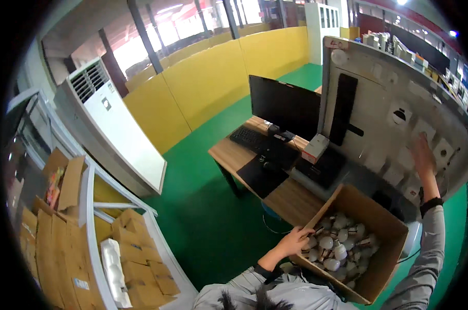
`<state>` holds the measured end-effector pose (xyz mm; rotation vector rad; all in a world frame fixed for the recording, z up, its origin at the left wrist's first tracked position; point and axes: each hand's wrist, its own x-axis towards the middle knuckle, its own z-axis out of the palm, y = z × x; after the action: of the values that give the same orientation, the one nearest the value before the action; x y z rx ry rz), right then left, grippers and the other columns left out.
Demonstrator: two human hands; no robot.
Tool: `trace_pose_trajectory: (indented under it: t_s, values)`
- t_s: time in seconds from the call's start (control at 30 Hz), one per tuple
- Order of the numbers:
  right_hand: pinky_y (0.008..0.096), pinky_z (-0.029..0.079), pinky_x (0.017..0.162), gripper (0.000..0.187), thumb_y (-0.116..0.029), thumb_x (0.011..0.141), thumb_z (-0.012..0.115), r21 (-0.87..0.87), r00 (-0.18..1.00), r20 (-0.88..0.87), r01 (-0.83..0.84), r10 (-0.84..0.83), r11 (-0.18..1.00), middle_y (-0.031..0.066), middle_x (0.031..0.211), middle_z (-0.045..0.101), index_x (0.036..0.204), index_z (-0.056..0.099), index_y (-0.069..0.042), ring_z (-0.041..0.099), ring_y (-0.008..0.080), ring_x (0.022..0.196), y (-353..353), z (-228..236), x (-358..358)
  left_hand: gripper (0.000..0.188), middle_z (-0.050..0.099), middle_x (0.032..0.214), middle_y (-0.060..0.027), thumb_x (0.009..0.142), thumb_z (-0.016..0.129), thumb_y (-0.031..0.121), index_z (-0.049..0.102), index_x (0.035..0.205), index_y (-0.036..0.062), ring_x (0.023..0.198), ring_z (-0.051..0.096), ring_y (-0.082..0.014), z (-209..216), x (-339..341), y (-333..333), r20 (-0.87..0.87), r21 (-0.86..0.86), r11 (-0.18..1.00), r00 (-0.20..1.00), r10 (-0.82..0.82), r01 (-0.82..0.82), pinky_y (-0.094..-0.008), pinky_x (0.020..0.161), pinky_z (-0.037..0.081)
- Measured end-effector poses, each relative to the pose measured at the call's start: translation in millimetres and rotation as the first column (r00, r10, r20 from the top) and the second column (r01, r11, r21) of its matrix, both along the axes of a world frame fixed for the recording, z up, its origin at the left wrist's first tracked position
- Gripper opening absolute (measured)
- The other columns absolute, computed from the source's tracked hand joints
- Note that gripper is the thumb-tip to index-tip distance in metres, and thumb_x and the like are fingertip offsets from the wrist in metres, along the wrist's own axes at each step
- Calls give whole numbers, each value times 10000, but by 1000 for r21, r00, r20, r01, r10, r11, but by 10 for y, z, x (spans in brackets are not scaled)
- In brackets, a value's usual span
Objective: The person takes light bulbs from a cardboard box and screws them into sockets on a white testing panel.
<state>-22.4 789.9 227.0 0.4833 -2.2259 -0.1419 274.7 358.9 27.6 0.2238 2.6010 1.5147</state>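
Observation:
An open cardboard box [394,232] full of white light bulbs [340,251] sits at the lower right, close against my body. Its left rim is gripped by my left hand [295,242], with the fingers hooked over the edge beside the bulbs. My right hand [424,155] is raised at an upright light-grey panel [368,155] that carries white square fittings [443,150] and round ones. Its fingers point up toward a fitting, but blur hides whether they hold anything.
On the wooden desk [301,206] are a monitor [285,106], a keyboard [248,138], a mouse [269,166] and a small white-and-red box [315,148]. A shelf frame [91,206] with cardboard cartons [136,248] stands left, near a tall white cabinet unit [123,139].

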Motion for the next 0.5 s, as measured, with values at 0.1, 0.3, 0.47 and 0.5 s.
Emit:
trace_pose_trajectory:
  t_s: [0.1, 0.3, 0.47, 0.5]
  values:
    - [345, 516, 772, 487, -102, 802, 600, -184, 993, 70, 103, -92, 978, 49, 1417, 369, 1274, 495, -163, 513, 263, 1145, -88, -103, -63, 375, 453, 1224, -230, 854, 506, 231, 531, 1227, 220, 1088, 489, -383, -78, 15, 10, -17, -6, 1000, 1000, 2, -2, -400, 949, 407]
    - [357, 523, 747, 409, -67, 795, 578, 155, 876, -30, 480, -482, 863, 72, 1323, 454, 1187, 567, -186, 521, 315, 1123, 3, 56, 302, 371, 486, 1224, -211, 845, 505, 198, 549, 1211, 155, 1100, 473, -380, 175, -88, 36, -39, -39, 998, 998, -41, 40, -405, 967, 389]
    - [424, 465, 834, 460, -164, 742, 636, -187, 863, 504, 67, 37, 980, 204, 1207, 520, 1180, 529, -71, 584, 360, 958, -743, 403, 1131, 379, 532, 1177, -199, 811, 540, 209, 567, 1168, 85, 1084, 479, -368, 19, -15, -11, -30, 11, 998, 997, -68, 69, -427, 935, 400]
    - [419, 464, 821, 479, -168, 737, 642, -224, 715, 681, -2, 158, 975, 204, 1143, 555, 1188, 511, -74, 587, 363, 946, -875, 429, 1271, 354, 615, 1080, -207, 779, 528, 120, 596, 1101, -9, 1008, 568, -360, -151, 29, -11, -120, -66, 997, 993, 19, -27, -404, 888, 443]
